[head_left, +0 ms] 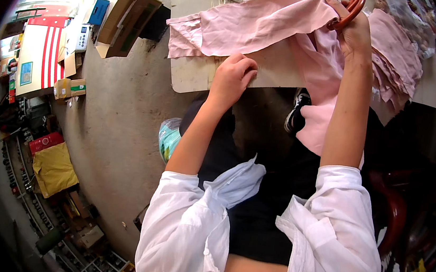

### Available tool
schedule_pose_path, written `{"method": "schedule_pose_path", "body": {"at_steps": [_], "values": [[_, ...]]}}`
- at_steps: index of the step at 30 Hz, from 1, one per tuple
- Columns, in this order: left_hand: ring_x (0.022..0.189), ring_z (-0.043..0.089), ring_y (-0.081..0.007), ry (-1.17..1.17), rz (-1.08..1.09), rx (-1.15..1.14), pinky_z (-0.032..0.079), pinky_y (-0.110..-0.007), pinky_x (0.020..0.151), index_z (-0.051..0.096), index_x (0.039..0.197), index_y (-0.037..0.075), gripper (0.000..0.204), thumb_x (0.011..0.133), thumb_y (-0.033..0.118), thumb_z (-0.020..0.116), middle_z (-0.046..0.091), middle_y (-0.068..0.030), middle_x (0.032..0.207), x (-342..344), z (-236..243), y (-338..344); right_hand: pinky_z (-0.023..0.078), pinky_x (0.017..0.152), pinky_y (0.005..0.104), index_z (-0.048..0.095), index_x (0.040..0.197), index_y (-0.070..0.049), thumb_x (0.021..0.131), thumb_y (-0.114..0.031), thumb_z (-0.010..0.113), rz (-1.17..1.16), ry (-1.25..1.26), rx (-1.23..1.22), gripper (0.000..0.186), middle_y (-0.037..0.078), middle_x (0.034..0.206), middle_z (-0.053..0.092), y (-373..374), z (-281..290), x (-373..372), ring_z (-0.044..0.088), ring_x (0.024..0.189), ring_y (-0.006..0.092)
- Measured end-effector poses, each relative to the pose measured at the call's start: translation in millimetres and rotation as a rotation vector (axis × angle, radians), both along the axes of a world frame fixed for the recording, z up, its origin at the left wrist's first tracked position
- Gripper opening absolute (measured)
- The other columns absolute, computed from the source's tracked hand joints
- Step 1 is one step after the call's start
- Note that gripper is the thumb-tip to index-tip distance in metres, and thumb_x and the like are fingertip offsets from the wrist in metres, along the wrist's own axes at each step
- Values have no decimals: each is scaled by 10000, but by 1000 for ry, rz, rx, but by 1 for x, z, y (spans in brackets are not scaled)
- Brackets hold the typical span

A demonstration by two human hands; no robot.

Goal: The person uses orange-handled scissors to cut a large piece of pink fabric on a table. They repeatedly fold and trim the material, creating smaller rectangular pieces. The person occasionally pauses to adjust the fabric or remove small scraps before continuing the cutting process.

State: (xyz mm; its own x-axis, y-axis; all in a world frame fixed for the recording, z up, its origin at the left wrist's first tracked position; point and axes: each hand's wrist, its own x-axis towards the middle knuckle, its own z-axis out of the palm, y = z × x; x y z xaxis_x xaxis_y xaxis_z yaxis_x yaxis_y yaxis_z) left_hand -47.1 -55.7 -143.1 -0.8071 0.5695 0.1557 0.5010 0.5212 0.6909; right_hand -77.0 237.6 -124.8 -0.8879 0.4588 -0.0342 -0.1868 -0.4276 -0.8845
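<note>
A long pink cloth strip [261, 26] lies across the table, and more of the pink fabric [319, 109] hangs over the front edge towards my lap. My right hand [355, 36] grips scissors [352, 13] by their reddish-brown looped handles; their blades are hidden by the cloth. My left hand [233, 76] rests at the table's front edge against the lower border of the strip. Its fingers are curled closed, and what they hold, if anything, is hidden. To the right of my right hand lies a layered heap of pink cloth pieces [394, 53].
The pale table [192, 77] has a rounded front left corner. Clear plastic bags [423, 25] lie at its far right. On the floor to the left stand an open cardboard box [126, 20] and a striped carton [43, 54]. A reddish chair [394, 207] is at my right.
</note>
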Motion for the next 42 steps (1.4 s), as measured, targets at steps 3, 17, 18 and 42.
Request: {"method": "schedule_pose_path", "body": {"at_steps": [3, 17, 18, 42], "values": [[711, 574, -192, 121, -9, -58, 456, -305, 641, 620, 839, 13, 69, 777, 32, 644, 587, -85, 819, -1, 2, 2, 477, 590, 236, 574, 884, 1, 786, -24, 693, 20, -42, 13, 156, 35, 804, 595, -1, 2, -3, 603, 692, 123], [697, 369, -85, -1534, -269, 1862, 359, -222, 658, 519, 937, 72, 110, 905, 153, 586, 484, -10, 889, 15, 59, 55, 500, 631, 235, 546, 918, -9, 765, -10, 712, -6, -108, -8, 226, 39, 827, 582, -11, 22, -2, 614, 721, 137], [696, 370, -85, -1551, -263, 1893, 359, -221, 657, 519, 936, 73, 111, 905, 156, 587, 484, -8, 887, 15, 58, 57, 501, 631, 235, 544, 922, -9, 764, -10, 713, -13, -96, -4, 231, 41, 831, 582, -9, 21, -3, 614, 722, 139], [687, 413, -82, -1483, 23, 1923, 363, -235, 698, 434, 851, 116, 185, 869, 48, 605, 546, 8, 884, 15, 43, 63, 351, 514, 174, 534, 909, 7, 789, -100, 724, -114, -205, 253, 249, -11, 749, 512, -9, 27, 0, 457, 598, 44]]}}
